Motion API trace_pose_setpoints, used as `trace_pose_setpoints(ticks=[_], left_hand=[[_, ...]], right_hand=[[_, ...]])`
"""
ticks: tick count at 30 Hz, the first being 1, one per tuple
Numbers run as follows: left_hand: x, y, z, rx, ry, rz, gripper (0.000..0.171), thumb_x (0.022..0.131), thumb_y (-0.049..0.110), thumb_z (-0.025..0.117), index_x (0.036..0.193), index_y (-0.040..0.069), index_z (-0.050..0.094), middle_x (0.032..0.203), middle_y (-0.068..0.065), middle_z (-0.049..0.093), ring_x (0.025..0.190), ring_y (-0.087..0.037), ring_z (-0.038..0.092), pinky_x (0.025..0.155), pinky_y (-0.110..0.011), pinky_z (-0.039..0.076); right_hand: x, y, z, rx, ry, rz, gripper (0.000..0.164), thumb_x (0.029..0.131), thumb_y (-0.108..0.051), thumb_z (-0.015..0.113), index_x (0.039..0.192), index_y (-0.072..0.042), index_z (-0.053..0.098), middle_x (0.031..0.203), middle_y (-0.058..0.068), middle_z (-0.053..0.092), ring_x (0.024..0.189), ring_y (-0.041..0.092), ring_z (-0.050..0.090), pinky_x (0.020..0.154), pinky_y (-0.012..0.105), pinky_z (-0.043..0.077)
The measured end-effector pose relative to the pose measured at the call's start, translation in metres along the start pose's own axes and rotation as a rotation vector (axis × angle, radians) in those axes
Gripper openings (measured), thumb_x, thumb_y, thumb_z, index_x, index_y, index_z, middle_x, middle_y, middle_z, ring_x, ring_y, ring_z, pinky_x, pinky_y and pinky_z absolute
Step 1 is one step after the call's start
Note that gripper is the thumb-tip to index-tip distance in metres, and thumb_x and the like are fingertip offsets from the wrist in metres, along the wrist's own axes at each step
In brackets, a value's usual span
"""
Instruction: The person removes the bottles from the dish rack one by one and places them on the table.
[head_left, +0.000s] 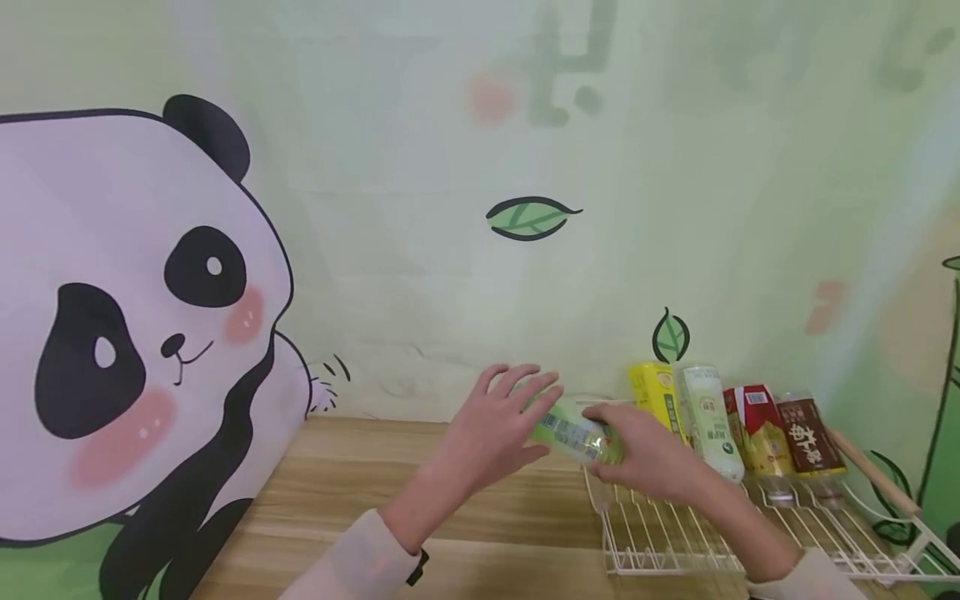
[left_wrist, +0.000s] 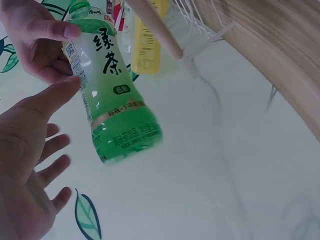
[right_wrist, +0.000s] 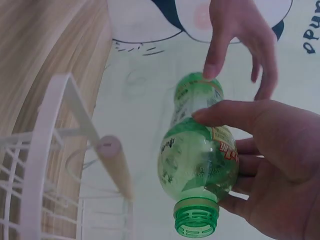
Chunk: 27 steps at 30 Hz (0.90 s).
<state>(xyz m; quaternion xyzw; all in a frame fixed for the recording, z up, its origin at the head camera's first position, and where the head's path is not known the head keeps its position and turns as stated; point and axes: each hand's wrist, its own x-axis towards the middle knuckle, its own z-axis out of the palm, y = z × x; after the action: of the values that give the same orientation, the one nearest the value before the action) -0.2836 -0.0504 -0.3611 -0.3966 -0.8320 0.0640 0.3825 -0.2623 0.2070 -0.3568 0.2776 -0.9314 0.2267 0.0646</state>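
My right hand (head_left: 652,450) grips a clear green tea bottle (head_left: 573,437) around its upper part, near the neck. In the left wrist view the bottle's green label (left_wrist: 112,90) with dark characters faces the camera. The green mouth end (right_wrist: 196,220) points toward the right wrist camera. My left hand (head_left: 495,425) is beside the bottle's base end, its fingers spread and the thumb tip right at the bottle's side. The bottle is held tilted, above the table at the left edge of the white wire rack (head_left: 652,542).
In the rack lean a yellow package (head_left: 658,396), a white and green bottle (head_left: 711,421), a red and gold package (head_left: 759,429) and a brown-labelled bottle (head_left: 813,433). A wooden rod (head_left: 873,471) is at the rack's right. Behind the wooden table (head_left: 360,500) stands a panda-printed wall (head_left: 390,250).
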Motion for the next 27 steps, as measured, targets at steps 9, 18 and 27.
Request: trace_pose_setpoints(ticks=[9, 18, 27], left_hand=[[-0.014, 0.008, -0.004, 0.081, -0.202, 0.041, 0.071, 0.082, 0.063, 0.085, 0.136, 0.022, 0.064, 0.132, 0.005, 0.064, 0.121, -0.017, 0.06, 0.101, -0.038, 0.052], [-0.024, 0.003, 0.008, 0.069, -0.221, 0.012, 0.063, 0.083, 0.057, 0.087, 0.129, 0.021, 0.065, 0.126, 0.004, 0.064, 0.11, -0.018, 0.06, 0.091, -0.036, 0.055], [-0.02, 0.0, 0.007, 0.103, -0.252, -0.017, 0.063, 0.083, 0.064, 0.084, 0.127, 0.021, 0.07, 0.121, 0.006, 0.067, 0.103, -0.016, 0.062, 0.081, -0.034, 0.056]], right_hand=[[0.005, -0.019, 0.011, 0.05, -0.072, -0.08, 0.061, 0.09, -0.022, 0.085, 0.142, -0.003, 0.058, 0.124, 0.004, 0.069, 0.1, 0.015, 0.063, 0.082, 0.033, 0.057], [0.011, -0.021, 0.029, 0.0, -0.001, -0.08, 0.059, 0.09, -0.025, 0.087, 0.139, -0.006, 0.06, 0.122, 0.003, 0.069, 0.099, 0.013, 0.063, 0.081, 0.032, 0.058], [0.012, -0.02, 0.042, -0.226, 0.165, -0.139, 0.061, 0.087, -0.032, 0.09, 0.134, -0.006, 0.063, 0.129, 0.006, 0.067, 0.107, 0.018, 0.064, 0.087, 0.037, 0.061]])
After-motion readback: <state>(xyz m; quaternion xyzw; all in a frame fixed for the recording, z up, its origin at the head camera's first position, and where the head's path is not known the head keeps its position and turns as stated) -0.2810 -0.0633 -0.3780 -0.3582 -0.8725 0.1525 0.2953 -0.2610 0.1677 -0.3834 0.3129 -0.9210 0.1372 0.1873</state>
